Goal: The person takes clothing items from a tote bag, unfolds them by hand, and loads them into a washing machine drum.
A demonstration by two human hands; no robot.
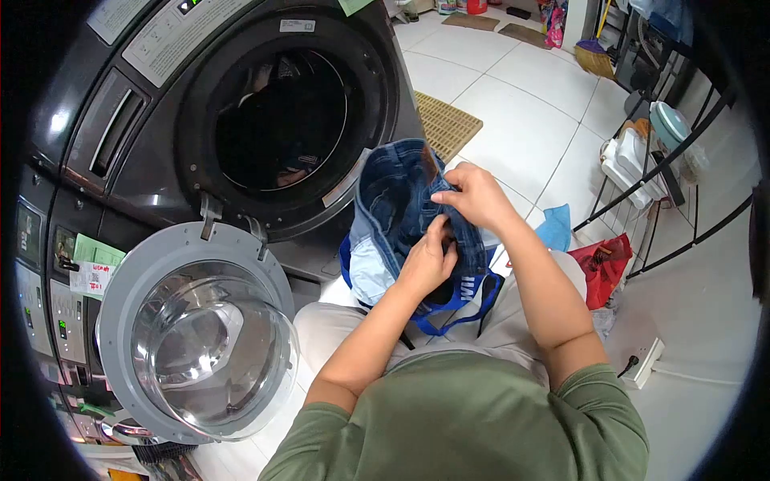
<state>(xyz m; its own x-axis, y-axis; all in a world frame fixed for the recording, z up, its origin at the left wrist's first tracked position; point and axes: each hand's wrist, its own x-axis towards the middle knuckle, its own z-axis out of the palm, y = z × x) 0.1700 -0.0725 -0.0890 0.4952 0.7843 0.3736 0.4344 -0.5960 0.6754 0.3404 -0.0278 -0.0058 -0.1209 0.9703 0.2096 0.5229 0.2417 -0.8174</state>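
Note:
A pair of blue denim jeans (385,172) is bunched up in front of me, its waistband open toward me and a brown patch on the rim. My right hand (475,196) pinches the waistband at its right side. Lower down, my left hand (431,258) has its fingers closed on the denim at the near edge, the fingertips partly hidden inside the folds. Beneath the jeans is a blue bag (469,298) with white lettering and straps, between my knees. Pale light-blue cloth (369,268) shows at the left of the jeans.
A dark front-loading washer (377,80) stands at left, its round glass door (196,333) swung open and dark items inside the drum. Behind lies a tan slotted mat (445,124). On the right are a metal rack (674,152), a red bag (601,268) and a power outlet (642,362).

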